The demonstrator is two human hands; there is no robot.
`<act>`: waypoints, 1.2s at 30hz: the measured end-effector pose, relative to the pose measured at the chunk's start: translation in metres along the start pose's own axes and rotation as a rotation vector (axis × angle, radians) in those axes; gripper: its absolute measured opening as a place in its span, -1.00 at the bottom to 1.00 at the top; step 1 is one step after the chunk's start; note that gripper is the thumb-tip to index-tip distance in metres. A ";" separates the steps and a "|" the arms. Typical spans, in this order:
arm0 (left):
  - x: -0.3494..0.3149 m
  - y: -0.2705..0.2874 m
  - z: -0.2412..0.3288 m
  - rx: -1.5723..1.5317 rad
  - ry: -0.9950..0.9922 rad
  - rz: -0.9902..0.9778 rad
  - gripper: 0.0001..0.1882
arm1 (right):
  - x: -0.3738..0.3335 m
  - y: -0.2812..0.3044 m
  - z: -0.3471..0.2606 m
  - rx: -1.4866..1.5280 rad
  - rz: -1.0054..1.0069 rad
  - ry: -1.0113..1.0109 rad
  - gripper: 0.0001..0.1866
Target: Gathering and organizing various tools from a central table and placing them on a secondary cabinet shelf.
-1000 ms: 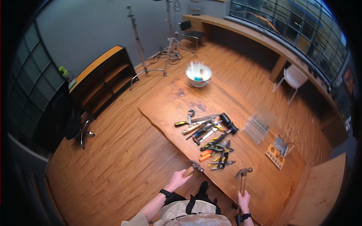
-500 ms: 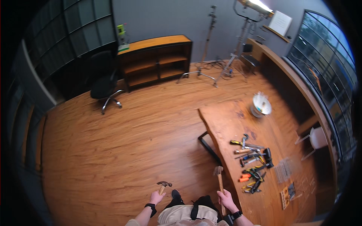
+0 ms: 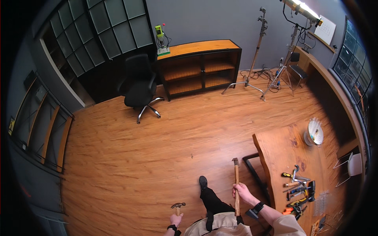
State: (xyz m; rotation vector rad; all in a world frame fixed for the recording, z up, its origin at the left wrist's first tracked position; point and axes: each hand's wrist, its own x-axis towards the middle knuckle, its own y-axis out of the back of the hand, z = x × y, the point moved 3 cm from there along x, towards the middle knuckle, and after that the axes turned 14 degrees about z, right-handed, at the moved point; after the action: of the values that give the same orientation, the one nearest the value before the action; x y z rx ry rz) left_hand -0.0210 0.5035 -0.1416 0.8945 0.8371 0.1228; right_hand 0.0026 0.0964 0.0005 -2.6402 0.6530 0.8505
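Low in the view, my left hand [image 3: 176, 220] is closed round the short visible wooden handle of a claw hammer [image 3: 178, 205], its dark head pointing up. To the right, my right hand [image 3: 243, 192] grips a second hammer [image 3: 237, 173] by the middle of its long wooden handle, held upright with the small head at the top. That hammer is over the floor, left of the wooden table [image 3: 275, 149]. A cluster of hand tools [image 3: 301, 188], including pliers, a screwdriver and a black mallet, lies on the table, apart from both hands.
A white basket [image 3: 314, 133] stands at the table's far end. Ahead are a low wooden cabinet [image 3: 199, 47] with a green device [image 3: 160, 35] on top, a black swivel chair [image 3: 138, 86] and light stands [image 3: 258, 51]. The table's black metal leg [image 3: 254, 173] juts out beside my right hand.
The view has swung left, so the table and cabinet sit further right in it. A foot has stepped forward. Both hands keep hold of their hammers.
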 end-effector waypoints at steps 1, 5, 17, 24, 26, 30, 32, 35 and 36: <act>0.015 0.005 0.007 0.040 0.016 0.006 -0.60 | 0.018 -0.014 -0.014 0.029 -0.021 -0.021 -0.82; 0.086 0.011 0.037 -0.177 0.070 0.094 -0.61 | 0.096 -0.054 -0.070 0.109 -0.057 -0.060 -0.82; 0.243 0.096 0.268 -0.251 0.076 0.186 -0.53 | 0.274 -0.155 -0.245 -0.134 -0.139 0.043 -0.70; 0.310 0.101 0.457 -0.346 -0.111 0.023 -0.54 | 0.354 -0.184 -0.336 -0.221 -0.017 0.137 -0.71; 0.342 0.096 0.506 -0.317 -0.176 -0.012 -0.55 | 0.383 -0.192 -0.362 -0.233 0.001 0.146 -0.72; 0.385 0.093 0.635 -0.372 -0.390 -0.050 -0.57 | 0.445 -0.196 -0.428 -0.241 0.086 0.162 -0.74; 0.398 0.098 0.698 -0.323 -0.473 -0.078 -0.56 | 0.471 -0.201 -0.463 -0.240 0.128 0.154 -0.74; 0.423 0.101 0.782 -0.318 -0.561 -0.123 -0.55 | 0.512 -0.213 -0.514 -0.275 0.154 0.194 -0.70; 0.428 0.105 0.807 -0.309 -0.564 -0.129 -0.55 | 0.528 -0.216 -0.528 -0.295 0.148 0.228 -0.68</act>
State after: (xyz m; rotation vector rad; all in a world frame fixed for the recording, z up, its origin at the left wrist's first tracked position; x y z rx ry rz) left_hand 0.8538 0.2359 -0.0445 0.5374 0.3322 -0.1097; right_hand 0.7438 -0.1046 0.1218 -3.0174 0.8472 0.7396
